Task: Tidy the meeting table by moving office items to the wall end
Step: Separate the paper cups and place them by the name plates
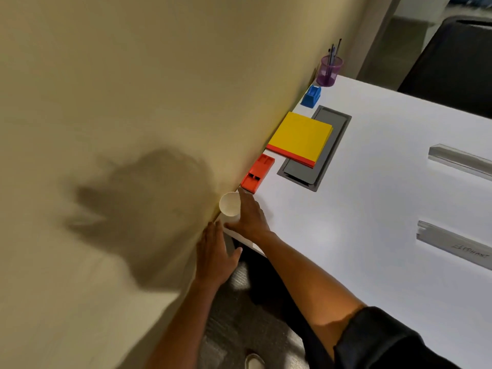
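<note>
White table [359, 209]: right hand [249, 218] grips plain white paper cup [229, 205] (upright, wall-side); left hand [214, 253] open, empty.

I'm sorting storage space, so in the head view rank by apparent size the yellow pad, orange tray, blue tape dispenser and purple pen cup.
1. yellow pad
2. orange tray
3 and 4. purple pen cup and blue tape dispenser: they look alike, and both sit farthest from the camera, so unranked.

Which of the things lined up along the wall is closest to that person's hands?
The white paper cup. The right hand is wrapped around it, while the orange tray sits just beyond.
</note>
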Motion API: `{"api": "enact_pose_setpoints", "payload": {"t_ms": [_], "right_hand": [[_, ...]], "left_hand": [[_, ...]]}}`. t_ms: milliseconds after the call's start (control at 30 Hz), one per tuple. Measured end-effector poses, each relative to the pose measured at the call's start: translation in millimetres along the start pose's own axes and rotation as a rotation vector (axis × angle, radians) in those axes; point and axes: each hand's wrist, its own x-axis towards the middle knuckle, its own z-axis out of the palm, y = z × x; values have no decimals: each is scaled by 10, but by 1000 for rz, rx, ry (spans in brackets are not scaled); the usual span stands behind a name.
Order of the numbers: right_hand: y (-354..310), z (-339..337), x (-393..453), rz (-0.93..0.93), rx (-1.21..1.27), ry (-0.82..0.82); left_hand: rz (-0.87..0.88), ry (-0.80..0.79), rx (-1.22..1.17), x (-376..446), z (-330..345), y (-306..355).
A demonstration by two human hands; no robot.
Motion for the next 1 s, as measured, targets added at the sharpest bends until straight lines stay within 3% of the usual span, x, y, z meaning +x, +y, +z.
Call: {"api": "enact_pose_setpoints", "payload": {"t_ms": [233,433,600,733,1000], "right_hand": [[-45,-18,55,0,51,75],[0,-470,-199,-64,43,121],[17,-1074,-549,-39,36,166],[133,-1645,-931,-19,78,224],[632,-2655,-1971,53,110,402]], "left_hand": [[13,12,-116,57,-64,-6],[45,2,-222,97,-163,368],[111,-31,-321,90,-313,921],[305,19,-370,15,-426,1475],[544,-146,-482,-500,-279,2741]]}}
